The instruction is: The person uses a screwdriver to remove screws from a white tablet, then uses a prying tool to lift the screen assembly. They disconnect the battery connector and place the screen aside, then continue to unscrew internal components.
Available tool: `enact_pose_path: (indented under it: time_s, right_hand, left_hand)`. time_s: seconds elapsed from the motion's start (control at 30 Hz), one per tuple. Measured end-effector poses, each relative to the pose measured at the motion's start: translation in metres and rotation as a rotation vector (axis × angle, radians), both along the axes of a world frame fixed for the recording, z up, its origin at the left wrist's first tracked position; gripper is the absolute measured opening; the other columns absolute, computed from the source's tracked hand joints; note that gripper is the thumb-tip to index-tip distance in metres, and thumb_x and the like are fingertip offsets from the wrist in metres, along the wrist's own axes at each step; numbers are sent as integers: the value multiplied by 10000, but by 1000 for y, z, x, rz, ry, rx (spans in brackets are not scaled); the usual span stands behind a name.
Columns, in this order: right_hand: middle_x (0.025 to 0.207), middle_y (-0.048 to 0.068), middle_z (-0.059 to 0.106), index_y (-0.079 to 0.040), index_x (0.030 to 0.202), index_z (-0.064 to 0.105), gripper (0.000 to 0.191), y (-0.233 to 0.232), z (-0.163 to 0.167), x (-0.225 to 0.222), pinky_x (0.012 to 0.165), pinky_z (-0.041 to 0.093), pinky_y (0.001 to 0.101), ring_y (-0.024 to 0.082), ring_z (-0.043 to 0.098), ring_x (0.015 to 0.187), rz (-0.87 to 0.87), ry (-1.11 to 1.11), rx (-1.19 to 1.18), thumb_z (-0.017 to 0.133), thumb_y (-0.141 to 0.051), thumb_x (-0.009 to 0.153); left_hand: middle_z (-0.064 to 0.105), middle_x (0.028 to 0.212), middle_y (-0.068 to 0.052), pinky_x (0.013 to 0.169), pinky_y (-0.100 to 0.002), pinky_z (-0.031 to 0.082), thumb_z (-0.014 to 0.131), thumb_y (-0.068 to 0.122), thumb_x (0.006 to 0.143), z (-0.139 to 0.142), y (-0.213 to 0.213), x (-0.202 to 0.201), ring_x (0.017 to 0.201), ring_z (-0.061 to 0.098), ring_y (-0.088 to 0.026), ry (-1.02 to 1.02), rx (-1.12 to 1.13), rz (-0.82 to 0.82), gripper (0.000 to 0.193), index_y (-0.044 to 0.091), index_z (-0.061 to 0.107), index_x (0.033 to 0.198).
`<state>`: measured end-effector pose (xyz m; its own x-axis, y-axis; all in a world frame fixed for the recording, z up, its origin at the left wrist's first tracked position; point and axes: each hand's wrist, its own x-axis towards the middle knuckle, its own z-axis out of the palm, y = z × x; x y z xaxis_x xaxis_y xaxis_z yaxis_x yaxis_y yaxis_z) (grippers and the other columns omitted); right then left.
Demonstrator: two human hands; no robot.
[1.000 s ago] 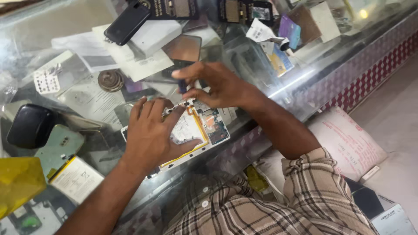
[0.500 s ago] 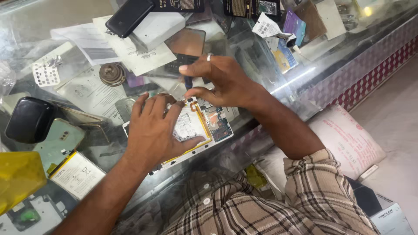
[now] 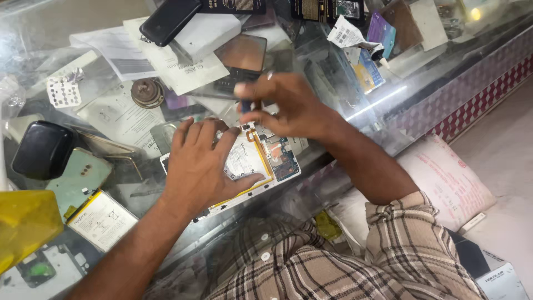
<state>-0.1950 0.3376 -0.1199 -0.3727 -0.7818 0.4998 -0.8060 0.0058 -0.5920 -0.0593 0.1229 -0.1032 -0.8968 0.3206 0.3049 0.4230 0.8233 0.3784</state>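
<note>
Two bare hands work over an opened phone (image 3: 261, 161) that lies back-up on a glass counter (image 3: 388, 94), its rear cover off. The phone shows a flat white battery, a thin orange strip running around the battery's right edge, and a blue-grey circuit board at the end nearer the counter's edge; its frame is pale and rectangular.

Far left of the phone sits a crumpled yellow plastic bag (image 3: 25, 222), and beside that a loose white battery (image 3: 102, 219) with a yellow rim. A black rounded case (image 3: 43, 150) lies further left of the phone, matte and smooth, next to a pale green phone back (image 3: 78, 175).

The left hand (image 3: 202, 164) lies flat on the phone's left half, fingers spread and pressing it down, grasping nothing. Above the phone, a small round metal piece (image 3: 147, 93) rests on printed paper sheets (image 3: 166, 61), with a black phone (image 3: 169, 21) on top of them.

The right hand (image 3: 288, 105) hovers just over the phone's top edge, fingers pinched around a thin blue-handled tool (image 3: 245, 106) whose tip points down at the phone.
</note>
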Motion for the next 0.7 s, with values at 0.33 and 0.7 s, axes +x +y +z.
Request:
enact_pose_path:
  time_s: [0.33,0.7]
  right_hand:
    - [1135,16,732,-206,1473,449,590,0,5,-4,791,641,271,166,772,981,0,-84,-15,825,-140,1022]
    - [1073,19,751,-208,1450,516,610,-4,2,-7,793,610,290,145,752,949,-70,-21,25,861,-176,949]
  left_hand:
    - [580,1135,-183,962,-509,416,809,657,700,3,-6,0,1097,552,-381,-1,27,-40,813,78,700,1259]
    - [587,1114,-189,935,-506,421,838,688,645,3,-10,-3,1056,553,-388,-24,20,-5,847,7,675,1120]
